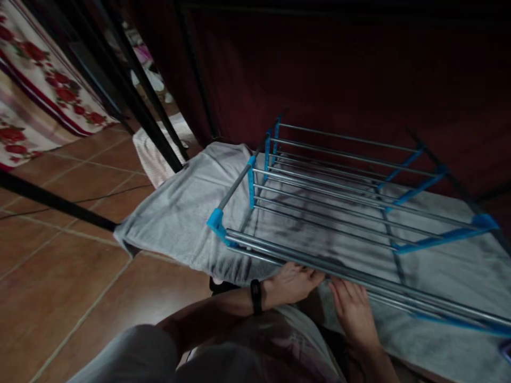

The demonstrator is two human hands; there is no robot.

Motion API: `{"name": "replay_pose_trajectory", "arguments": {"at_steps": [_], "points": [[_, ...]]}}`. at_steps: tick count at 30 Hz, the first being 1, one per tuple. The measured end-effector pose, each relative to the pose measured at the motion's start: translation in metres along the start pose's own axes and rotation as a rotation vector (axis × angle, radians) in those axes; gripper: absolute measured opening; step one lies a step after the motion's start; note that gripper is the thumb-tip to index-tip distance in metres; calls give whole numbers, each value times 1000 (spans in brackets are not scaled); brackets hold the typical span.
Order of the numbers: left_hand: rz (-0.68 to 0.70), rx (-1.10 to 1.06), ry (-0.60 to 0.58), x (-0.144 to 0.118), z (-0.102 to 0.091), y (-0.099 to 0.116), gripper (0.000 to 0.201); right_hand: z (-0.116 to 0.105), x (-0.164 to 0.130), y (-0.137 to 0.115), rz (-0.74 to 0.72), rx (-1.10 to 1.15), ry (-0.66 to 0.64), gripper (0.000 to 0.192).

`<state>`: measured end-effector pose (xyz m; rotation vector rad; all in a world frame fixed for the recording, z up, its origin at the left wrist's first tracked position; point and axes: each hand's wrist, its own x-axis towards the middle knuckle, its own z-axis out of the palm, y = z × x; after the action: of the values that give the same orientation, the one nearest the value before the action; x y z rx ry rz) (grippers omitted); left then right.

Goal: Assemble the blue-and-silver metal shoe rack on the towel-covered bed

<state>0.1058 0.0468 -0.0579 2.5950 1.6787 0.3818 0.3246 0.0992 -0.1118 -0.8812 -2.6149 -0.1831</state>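
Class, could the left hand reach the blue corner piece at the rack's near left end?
Likely yes: no obstacle shows between the left hand and the blue corner piece, along the front rods.

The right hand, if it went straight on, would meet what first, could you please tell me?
The right hand would probably first meet the long, silver, round metal tubes just ahead; depth and any present contact are unclear.

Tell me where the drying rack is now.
Head view, centre to right: the drying rack rests on the grey cloth, before the dark red surface, with the left hand and right hand at its near rods.
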Motion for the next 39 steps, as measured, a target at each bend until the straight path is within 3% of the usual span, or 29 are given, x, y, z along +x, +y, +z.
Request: {"name": "replay_pose_trajectory", "arguments": {"at_steps": [5, 8, 10, 13, 17, 19, 22, 28, 30, 34, 39], "points": [[157, 20, 105, -13, -7, -9, 36, -1, 0, 15, -36, 5, -44, 31], [277, 35, 209, -45, -9, -25, 32, -1, -3, 19, -46, 8, -83, 32], [252, -10, 279, -77, -8, -38, 30, 0, -6, 21, -53, 13, -90, 32], [-15, -168, 400, -124, -3, -61, 27, 5, -9, 25, -44, 26, -78, 34], [-613, -436, 768, -155, -1, -82, 16, 11, -12, 29, -42, 45, -62, 37], [-757, -593, 902, -154, -1, -85, 16, 12, -12, 31, -49, 50, -61, 37], [-827, -772, 1007, -146, -1, -83, 19, 12, -13, 35, -63, 46, -63, 36], [-1006, -922, 1277, -135, 0, -99, 15, 12, -17, 40, -138, 18, -64, 35], [-1027, -1016, 1256, -126, -2, -110, 16, 13, -17, 41, -136, 2, -40, 36], [-1029, -1219, 1125, -106, -3, -123, 41, 10, -15, 41, -134, 7, -40, 37], [-1088, -1251, 1121, -97, -3, -123, 53, 7, -4, 22, -103, 37, -81, 39]]}}
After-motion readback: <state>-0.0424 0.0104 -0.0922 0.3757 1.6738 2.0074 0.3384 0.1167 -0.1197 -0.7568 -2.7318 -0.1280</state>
